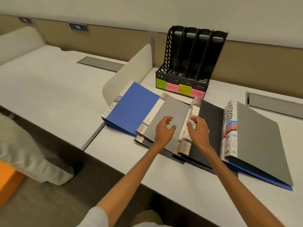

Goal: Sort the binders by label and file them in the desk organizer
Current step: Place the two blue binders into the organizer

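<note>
Desk (131, 161) with a row of overlapping binders lying flat, in front of an empty black organizer (190, 56). The organizer has four upright slots; its front lip bears four sticky notes (179, 89), alternating green and pink, whose writing is too blurred to read. From left: a blue binder (132, 105), a grey binder (168, 115), a black binder (209, 122), and a second grey binder (262, 141) resting on another blue one. All lie with long axes running from the near desk edge toward the organizer, spines on their left sides. The far-right grey binder's spine reads "ADMIN" in hand lettering; the black binder's white spine carries handwriting partly covered by fingers. An orange logo sits at the spine ends, text illegible. A wall plate (78, 27) reads "213". Left hand (164, 130) hovers over the grey binder, fingers curled and spread, holding nothing. Right hand (198, 128) has fingertips on the black binder's spine, loosely open, no clasp evident.
</note>
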